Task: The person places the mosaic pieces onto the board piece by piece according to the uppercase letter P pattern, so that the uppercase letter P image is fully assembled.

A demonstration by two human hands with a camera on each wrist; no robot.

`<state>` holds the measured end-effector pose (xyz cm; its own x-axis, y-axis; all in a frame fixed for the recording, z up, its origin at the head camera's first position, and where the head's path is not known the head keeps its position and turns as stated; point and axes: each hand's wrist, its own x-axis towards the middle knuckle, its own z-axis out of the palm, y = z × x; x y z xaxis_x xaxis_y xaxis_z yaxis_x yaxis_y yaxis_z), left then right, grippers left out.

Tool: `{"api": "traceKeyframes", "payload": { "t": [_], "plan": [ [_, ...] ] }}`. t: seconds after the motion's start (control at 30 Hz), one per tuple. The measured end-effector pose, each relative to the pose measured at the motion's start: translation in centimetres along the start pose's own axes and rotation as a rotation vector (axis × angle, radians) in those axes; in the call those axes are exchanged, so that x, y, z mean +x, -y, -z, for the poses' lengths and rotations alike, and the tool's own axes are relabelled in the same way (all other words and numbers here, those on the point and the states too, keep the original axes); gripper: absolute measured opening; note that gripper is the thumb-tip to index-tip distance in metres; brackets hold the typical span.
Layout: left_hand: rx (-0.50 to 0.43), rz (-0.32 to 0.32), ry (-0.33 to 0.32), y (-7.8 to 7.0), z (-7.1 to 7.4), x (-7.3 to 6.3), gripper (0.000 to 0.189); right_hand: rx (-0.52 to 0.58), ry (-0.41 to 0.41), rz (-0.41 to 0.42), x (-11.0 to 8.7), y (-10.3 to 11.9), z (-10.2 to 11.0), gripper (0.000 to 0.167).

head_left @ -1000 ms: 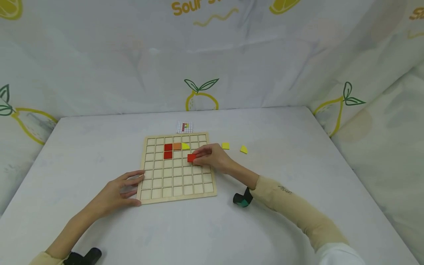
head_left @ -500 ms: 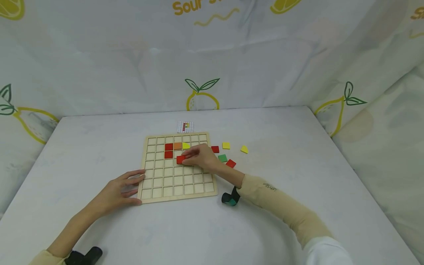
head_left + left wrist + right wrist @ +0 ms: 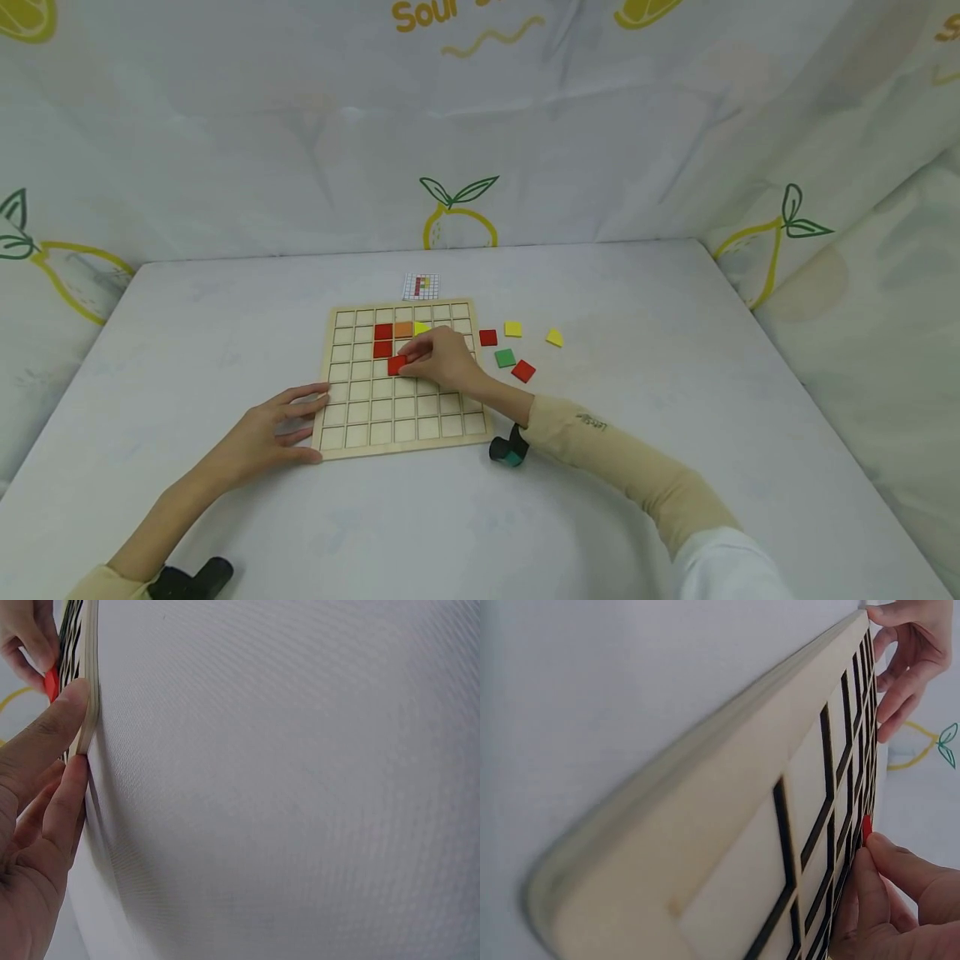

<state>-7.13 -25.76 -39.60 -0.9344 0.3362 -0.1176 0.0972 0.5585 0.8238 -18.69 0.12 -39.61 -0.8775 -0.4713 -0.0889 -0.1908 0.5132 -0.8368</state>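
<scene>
My right hand [image 3: 444, 358] pinches a red square tile [image 3: 395, 366] between thumb and fingertips, over the wooden grid board [image 3: 381, 411]. The tile sits slightly askew, just below a column of two red tiles [image 3: 382, 349] in the grid. To the right of that column's top tile lie an orange tile [image 3: 403, 329] and a yellow tile [image 3: 421, 327], partly hidden by my hand. My left hand [image 3: 266, 432] touches the board's left edge with spread fingers, its thumb at the near left corner. In the right wrist view only a red sliver of the held tile [image 3: 867, 829] shows.
Right of the board lie loose tiles: red [image 3: 488, 337], green [image 3: 506, 358], another red [image 3: 523, 371], yellow [image 3: 513, 329] and a yellow piece with a curved side [image 3: 554, 337]. A small printed pattern card [image 3: 422, 287] lies behind the board on the white table [image 3: 645, 350].
My right hand has carried the red tile leftward and slightly down across the board to beneath the red column, uncovering the loose red and green tiles. My left hand has stayed in place.
</scene>
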Motion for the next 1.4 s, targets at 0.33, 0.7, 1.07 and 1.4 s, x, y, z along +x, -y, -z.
{"api": "traceKeyframes", "payload": {
  "t": [0.33,0.7,1.07,1.4],
  "plan": [
    [0.031,-0.003,-0.014,0.05,-0.08,0.12,0.074,-0.014,0.016,0.03,0.24,0.58,0.03,0.021],
    [0.049,0.008,-0.013,0.06,-0.08,0.2,0.074,-0.042,0.022,0.07,0.45,0.59,-0.01,0.017],
    [0.05,0.005,-0.009,0.16,-0.03,0.28,0.074,-0.052,0.045,0.095,0.61,0.89,0.05,0.016],
    [0.054,-0.003,-0.016,0.19,-0.09,0.3,0.075,-0.07,0.056,0.081,0.85,1.02,-0.04,0.015]
  ]
}}
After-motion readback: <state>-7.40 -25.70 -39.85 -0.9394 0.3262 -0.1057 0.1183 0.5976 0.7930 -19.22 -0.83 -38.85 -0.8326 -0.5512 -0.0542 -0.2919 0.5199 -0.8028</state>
